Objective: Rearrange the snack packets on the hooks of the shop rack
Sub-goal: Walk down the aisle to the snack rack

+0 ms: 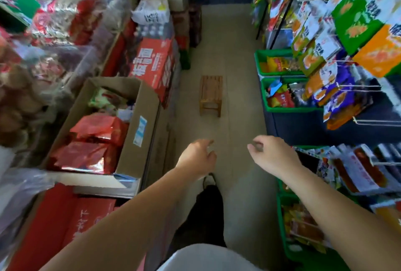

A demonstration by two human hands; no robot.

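Note:
Snack packets hang on the hooks of the shop rack at the right: green and orange ones (358,25) high up, purple and orange ones (338,95) in the middle, white and red ones (360,168) lower down. A bare wire hook (377,122) juts out beneath the purple packets. My left hand (198,156) hovers over the aisle floor, fingers loosely curled and holding nothing. My right hand (272,154) is beside it, left of the lower packets, fingers also loosely curled and empty. Neither hand touches a packet.
A small wooden stool (211,95) stands in the aisle ahead. Left is an open cardboard box (138,123) of red packets, with red cartons (154,64) stacked behind. Green bins (263,88) of snacks line the right side under the rack. My dark trouser leg (208,212) is below.

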